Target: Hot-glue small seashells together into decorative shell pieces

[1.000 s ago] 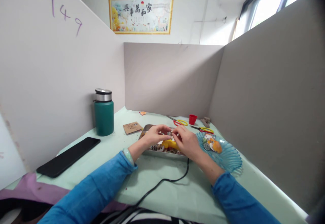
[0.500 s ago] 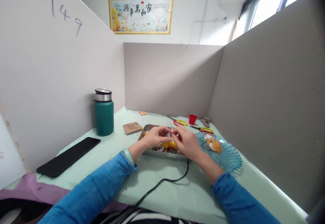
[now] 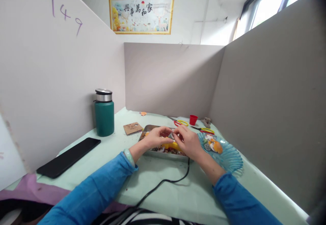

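Over a metal tray my two hands meet, fingertips close together. My left hand has its thumb and fingers curved round toward the right one, pinched on something too small to make out. My right hand is also closed in a pinch at the same spot. Beneath them the tray holds many small mixed pieces and a yellow object, from whose side a black cable seems to run toward me. To the right of my right hand lies a blue fluted glass plate with orange and white pieces.
At the left stand a green bottle and a black phone-like slab. A brown card lies behind the tray's left end. Two pairs of scissors and a red cup are at the back. Grey partitions enclose the table.
My right fingertips have shifted very slightly; both hands otherwise keep their place above the tray.
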`<state>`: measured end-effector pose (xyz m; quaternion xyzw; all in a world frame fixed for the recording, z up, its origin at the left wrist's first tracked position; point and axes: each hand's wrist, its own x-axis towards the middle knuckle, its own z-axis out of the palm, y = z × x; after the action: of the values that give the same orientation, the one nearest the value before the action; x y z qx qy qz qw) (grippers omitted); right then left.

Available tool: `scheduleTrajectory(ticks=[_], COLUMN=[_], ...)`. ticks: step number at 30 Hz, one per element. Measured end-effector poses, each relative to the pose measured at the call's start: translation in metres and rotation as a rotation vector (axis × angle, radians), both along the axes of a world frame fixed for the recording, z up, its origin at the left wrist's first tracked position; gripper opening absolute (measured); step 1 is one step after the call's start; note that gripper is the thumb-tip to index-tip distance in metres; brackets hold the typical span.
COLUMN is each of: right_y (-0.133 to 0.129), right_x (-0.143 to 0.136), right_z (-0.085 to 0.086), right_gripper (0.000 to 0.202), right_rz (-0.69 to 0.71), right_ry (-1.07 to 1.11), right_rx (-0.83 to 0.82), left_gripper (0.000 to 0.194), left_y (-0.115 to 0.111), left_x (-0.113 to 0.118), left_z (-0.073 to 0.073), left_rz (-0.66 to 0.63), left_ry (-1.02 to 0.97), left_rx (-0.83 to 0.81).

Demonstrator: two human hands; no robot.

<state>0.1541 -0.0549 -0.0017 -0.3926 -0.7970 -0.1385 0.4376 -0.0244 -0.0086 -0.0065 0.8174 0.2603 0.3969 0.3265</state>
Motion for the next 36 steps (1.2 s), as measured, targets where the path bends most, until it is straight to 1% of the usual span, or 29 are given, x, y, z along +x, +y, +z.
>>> scheduleTrajectory(ticks=[5,14,19,23,27,36], right_y=[-0.002,0.0,0.002,0.003,0.004,0.006], right_x=[0.0,-0.001,-0.001,0.0,0.0,0.001], right_z=[0.001,-0.001,-0.003,-0.004,-0.004,-0.006], right_gripper=[0.013,0.013,0.013,0.012,0.011,0.01], right_rz=[0.035,0.044,0.031,0.014,0.02,0.022], right_ry=[-0.005,-0.006,-0.009,-0.002,0.015,0.04], right_rx=[-0.006,-0.035,-0.043,-0.055,-0.072,-0.083], left_gripper=[0.031,0.03,0.033,0.036,0.036,0.04], left_y=[-0.003,-0.005,-0.003,0.001,0.004,0.009], left_x=[0.0,-0.002,-0.002,0.0,0.001,0.001], left_z=[0.001,0.002,0.0,-0.003,-0.006,-0.009], left_rz=[-0.011,-0.035,-0.038,-0.022,-0.033,-0.036], left_ry=[0.02,0.022,0.007,-0.05,-0.098,-0.092], left_rx=[0.013,0.046,0.012,-0.047,-0.071,-0.085])
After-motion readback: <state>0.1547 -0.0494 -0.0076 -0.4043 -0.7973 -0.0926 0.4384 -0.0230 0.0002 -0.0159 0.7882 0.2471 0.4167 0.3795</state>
